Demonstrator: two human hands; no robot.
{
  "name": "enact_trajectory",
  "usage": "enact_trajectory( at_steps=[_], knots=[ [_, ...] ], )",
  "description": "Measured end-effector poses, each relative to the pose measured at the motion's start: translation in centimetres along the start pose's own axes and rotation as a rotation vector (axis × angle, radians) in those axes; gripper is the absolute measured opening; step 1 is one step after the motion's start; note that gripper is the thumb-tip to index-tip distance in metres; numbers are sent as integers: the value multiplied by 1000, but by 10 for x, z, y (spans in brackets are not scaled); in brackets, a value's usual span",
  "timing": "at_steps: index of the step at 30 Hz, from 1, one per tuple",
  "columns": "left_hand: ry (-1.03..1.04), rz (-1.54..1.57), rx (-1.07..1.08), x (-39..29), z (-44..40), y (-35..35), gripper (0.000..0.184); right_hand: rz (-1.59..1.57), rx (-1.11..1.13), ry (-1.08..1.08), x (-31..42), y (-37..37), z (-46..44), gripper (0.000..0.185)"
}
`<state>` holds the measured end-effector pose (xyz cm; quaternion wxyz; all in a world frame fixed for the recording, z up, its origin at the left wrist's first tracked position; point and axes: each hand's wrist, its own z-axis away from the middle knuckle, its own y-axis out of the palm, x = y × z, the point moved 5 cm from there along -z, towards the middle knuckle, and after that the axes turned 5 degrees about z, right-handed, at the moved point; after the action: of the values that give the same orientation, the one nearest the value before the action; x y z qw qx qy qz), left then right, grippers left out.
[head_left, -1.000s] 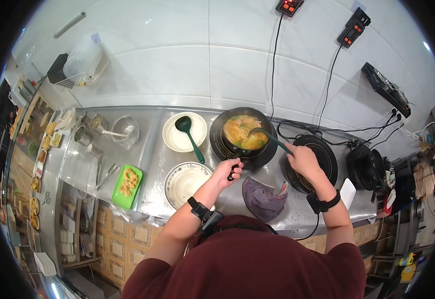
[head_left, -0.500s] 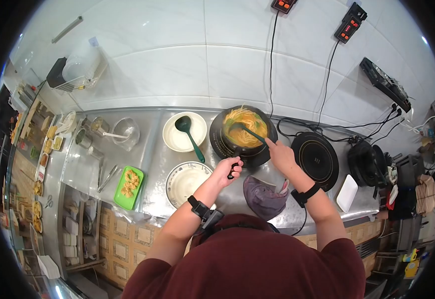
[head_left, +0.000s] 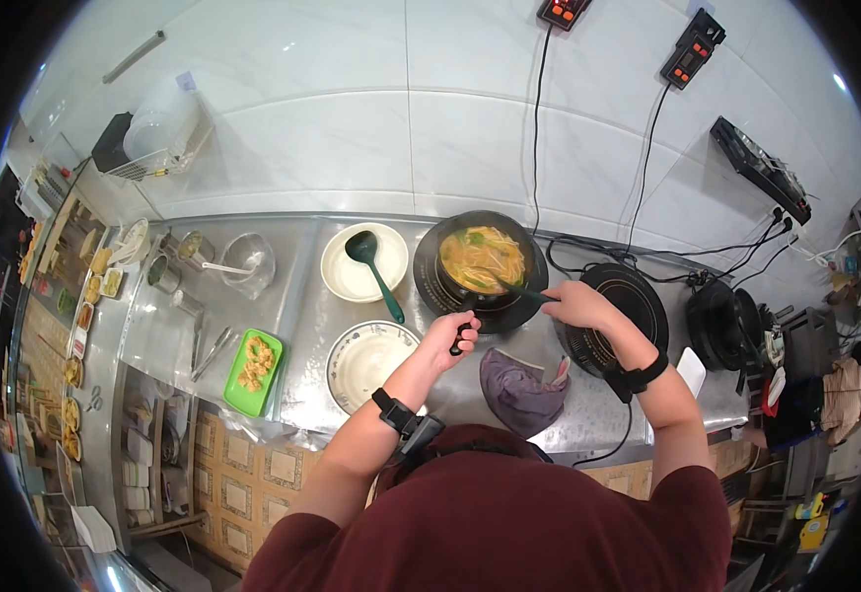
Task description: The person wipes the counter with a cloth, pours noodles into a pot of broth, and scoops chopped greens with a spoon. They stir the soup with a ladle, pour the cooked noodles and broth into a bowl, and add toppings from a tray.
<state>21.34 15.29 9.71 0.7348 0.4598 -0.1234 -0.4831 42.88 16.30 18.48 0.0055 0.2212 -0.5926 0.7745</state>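
The single view comes from a head-worn camera close above the shirt [head_left: 480,518], facing forward and steeply down over the counter [head_left: 302,340] to the wall [head_left: 302,128] behind it; the wide lens bends straight edges and darkens the corners.

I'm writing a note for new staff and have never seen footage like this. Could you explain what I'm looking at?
There is no machine here, only a person's two bare hands. The view comes from a camera worn on the person's head, looking forward and down, so their dark red shirt fills the bottom.

The left hand grips the handle of a pot on a round black hot plate. The right hand holds a dark green utensil that reaches into the noodles.

Also on the metal counter are a white bowl with a green ladle, a patterned bowl, a crumpled cloth and a green tray of food.
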Motion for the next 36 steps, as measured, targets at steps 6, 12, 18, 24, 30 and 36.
enact_trajectory(
  at_steps=[6,12,18,24,30,36],
  knots=[
    [2,3,-22,1,-1,-2,12,-1551,186,707,-27,31,9,18],
    [-11,-38,-37,1,-1,-2,12,-1189,-4,611,-25,1,34,18],
    [-12,-36,-48,0,-1,-2,11,-59,-399,261,6,-34,48,27],
    [8,-25,-33,0,3,2,9,138,-346,136,58,-25,39,35],
    [2,-30,-27,1,1,0,8,18,-486,223,41,-1,8,37],
    [-19,-34,-20,1,2,1,8,-64,-533,246,24,22,4,40]
  ],
)
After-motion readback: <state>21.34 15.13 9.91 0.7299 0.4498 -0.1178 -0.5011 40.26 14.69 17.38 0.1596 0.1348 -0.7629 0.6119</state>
